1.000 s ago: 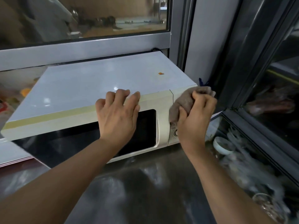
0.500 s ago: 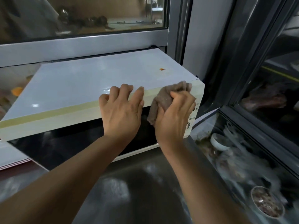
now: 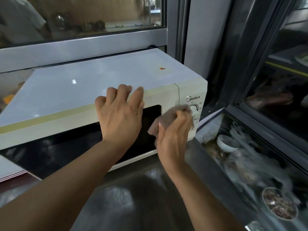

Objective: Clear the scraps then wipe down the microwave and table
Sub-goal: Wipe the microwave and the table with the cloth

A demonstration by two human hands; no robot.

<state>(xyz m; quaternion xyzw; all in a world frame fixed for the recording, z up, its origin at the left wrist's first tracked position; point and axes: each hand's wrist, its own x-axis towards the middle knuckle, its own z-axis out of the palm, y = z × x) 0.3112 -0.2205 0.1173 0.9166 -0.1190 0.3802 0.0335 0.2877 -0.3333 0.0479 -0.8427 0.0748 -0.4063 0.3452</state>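
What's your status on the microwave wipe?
Left hand braces microwave top front edge. Right hand grips cloth, wiping control panel. Nothing blocking.

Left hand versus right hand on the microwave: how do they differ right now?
The left hand holds nothing and rests spread over the microwave's top front edge; the right hand grips a brown cloth. The left hand sits above the door window; the right is lower, by the control panel. Both touch the microwave's front.
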